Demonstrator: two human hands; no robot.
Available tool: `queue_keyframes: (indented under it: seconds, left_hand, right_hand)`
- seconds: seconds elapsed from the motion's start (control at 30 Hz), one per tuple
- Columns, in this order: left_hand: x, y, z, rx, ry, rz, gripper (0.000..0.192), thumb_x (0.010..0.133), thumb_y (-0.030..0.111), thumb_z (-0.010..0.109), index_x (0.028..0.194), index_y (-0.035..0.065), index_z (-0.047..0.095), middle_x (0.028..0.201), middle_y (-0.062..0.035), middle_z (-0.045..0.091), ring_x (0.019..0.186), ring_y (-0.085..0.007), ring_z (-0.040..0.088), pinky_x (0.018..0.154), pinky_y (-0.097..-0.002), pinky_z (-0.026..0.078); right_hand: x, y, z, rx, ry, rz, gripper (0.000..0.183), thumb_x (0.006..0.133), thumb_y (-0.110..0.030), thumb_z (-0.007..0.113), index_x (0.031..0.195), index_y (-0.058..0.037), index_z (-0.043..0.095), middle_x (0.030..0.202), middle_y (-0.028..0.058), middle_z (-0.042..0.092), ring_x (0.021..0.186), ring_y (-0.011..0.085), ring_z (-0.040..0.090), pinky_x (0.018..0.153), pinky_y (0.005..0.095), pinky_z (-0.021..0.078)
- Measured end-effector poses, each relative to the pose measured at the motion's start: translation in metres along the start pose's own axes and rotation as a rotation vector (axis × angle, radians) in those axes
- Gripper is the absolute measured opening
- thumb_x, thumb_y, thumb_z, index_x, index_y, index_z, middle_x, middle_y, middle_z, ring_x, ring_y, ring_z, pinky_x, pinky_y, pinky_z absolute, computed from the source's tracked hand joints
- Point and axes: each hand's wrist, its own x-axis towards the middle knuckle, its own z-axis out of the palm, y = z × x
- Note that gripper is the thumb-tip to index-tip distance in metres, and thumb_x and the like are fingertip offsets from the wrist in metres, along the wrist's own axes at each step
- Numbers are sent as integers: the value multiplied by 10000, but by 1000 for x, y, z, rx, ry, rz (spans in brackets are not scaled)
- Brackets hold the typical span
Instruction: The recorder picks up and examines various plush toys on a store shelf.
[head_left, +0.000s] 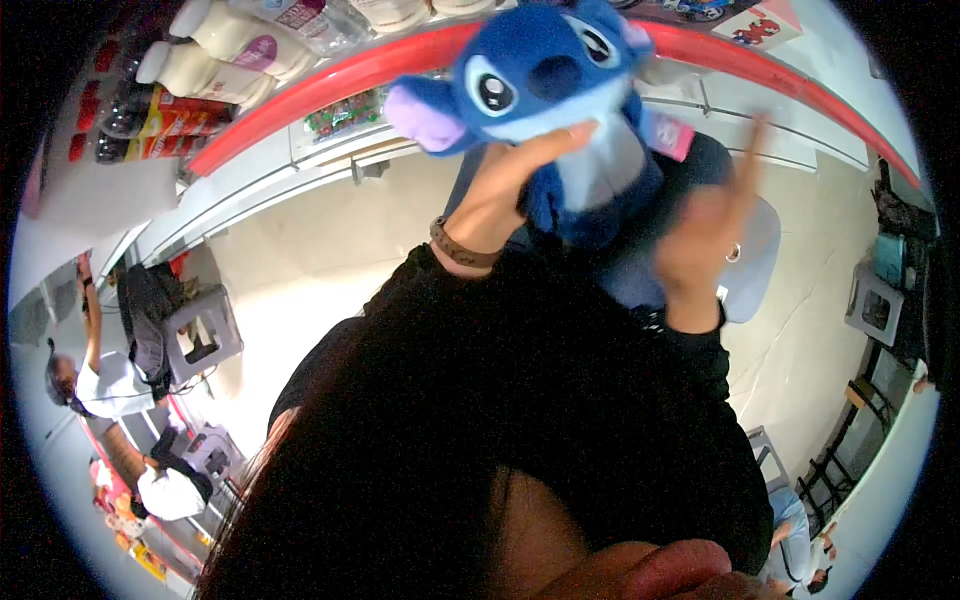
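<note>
A blue Stitch plush toy with pale pink inner ears is upright and tilted in front of me, before a red-edged counter. My left hand, with a brown band at the wrist, grips its body from the left; the thumb lies across its pale chest. On the toy's right side hangs a pink tag. My right hand is blurred and apart from the toy, to its right, with one finger stretched up and nothing seen in it. A ring shows on this hand.
The counter's red edge curves across the top. White-capped bottles and dark drink bottles lie at upper left. A boxed toy is at upper right. Grey stools and two people are at left; another person is lower right.
</note>
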Motion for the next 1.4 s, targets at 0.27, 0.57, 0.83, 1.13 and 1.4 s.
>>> queue_keyframes:
  seconds: [0.27, 0.57, 0.83, 1.13, 1.4]
  left_hand:
    - [23, -10, -34, 572, -317, -250, 601, 570, 231, 776, 1079, 30, 528, 1064, -92, 559, 1002, -186, 509, 864, -328, 416]
    - [11, 41, -6, 670, -533, -253, 583, 628, 150, 745, 1139, 43, 484, 1134, -71, 517, 1034, -165, 469, 912, -307, 362]
    - [7, 40, -24, 605, -416, 82, 528, 673, 98, 697, 1143, 29, 466, 1121, -76, 511, 1030, -162, 464, 894, -314, 370]
    - [-24, 36, 7, 727, -588, 311, 518, 747, 161, 637, 1185, 8, 406, 1184, -100, 447, 1080, -190, 414, 951, -333, 294]
    - [-31, 67, 45, 712, -1108, 668, 1031, 661, 269, 695, 1318, -6, -51, 1383, -198, 4, 1287, -266, 20, 1027, -365, 67]
  right_hand:
    - [17, 38, -18, 235, -132, 304, 540, 835, -183, 493, 1293, -12, 262, 1243, 168, 382, 1139, 225, 375, 958, 304, 272]
    - [28, 11, -11, 703, -352, 305, 1259, 411, -159, 832, 1350, -111, -6, 1212, 165, 386, 1122, 261, 394, 943, 353, 312]
    - [-4, -6, 12, 411, -168, 246, 1113, 602, -115, 733, 1319, -69, -116, 1247, 194, 303, 1139, 263, 350, 960, 356, 282]
    - [-6, -22, 6, 161, -281, 146, 490, 569, -51, 706, 1017, -27, 509, 940, 77, 568, 884, 178, 545, 760, 300, 430]
    - [82, -212, -82, -1047, -32, -832, 388, 666, -431, 537, 694, -51, 610, 643, 118, 574, 614, 235, 541, 786, 363, 416]
